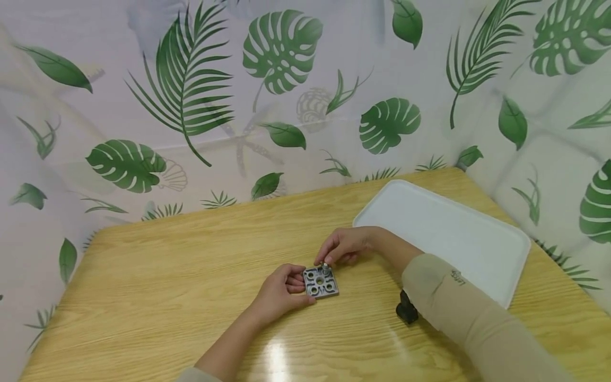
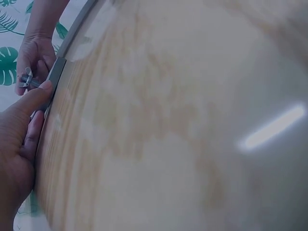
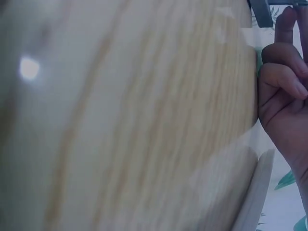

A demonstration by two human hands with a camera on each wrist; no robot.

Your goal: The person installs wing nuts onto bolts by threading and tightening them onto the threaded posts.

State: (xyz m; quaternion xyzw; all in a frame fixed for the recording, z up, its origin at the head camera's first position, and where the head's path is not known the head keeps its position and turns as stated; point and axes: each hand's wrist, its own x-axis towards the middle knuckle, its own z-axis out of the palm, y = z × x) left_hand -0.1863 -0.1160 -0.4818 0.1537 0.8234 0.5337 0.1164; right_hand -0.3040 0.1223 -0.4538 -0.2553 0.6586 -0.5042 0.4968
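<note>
Near the middle of the table lies a square grey metal plate [image 1: 321,281] with several round holes and raised ribs. My left hand [image 1: 281,292] grips its left side, thumb along the near edge and fingers at the far left corner. A small silver bolt-like part [image 1: 326,269] stands upright at the plate's far right hole. The fingertips of my right hand [image 1: 345,245] pinch it from behind. In the left wrist view, prongs show on the small metal part [image 2: 29,78] beside the right hand. The right wrist view catches only the end of the plate [image 3: 261,12], at the top.
A white tray [image 1: 444,223] lies on the wood-grain table [image 1: 181,276] at the back right, with the right forearm across its near side. Beneath the right sleeve shows a black object [image 1: 407,309]. A leaf-patterned cloth [image 1: 215,106] hangs behind the table.
</note>
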